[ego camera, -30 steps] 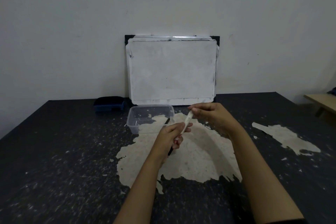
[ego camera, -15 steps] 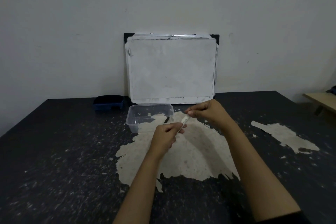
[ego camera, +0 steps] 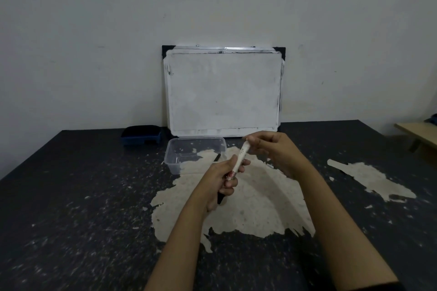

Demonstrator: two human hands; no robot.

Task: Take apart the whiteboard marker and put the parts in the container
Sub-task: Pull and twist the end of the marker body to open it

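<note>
The whiteboard marker [ego camera: 241, 157], a white barrel with red print, is held tilted above the table's middle. My left hand [ego camera: 221, 181] is wrapped around its lower part, and a black end sticks out below the fist. My right hand [ego camera: 274, 150] pinches the marker's upper end with its fingertips. The clear plastic container [ego camera: 176, 160] stands on the table just left of and behind my hands. A small black part [ego camera: 217, 158] lies inside it near its right wall.
A whiteboard [ego camera: 223, 91] leans on the wall behind the container. A dark blue eraser [ego camera: 142, 136] sits at the back left. The black table [ego camera: 71, 196] has large worn pale patches. A wooden bench [ego camera: 418, 132] shows at the far right edge.
More of the white barrel shows between my hands than half a second ago, and the black end shows below my left fist again. Both hands stay on the marker.
</note>
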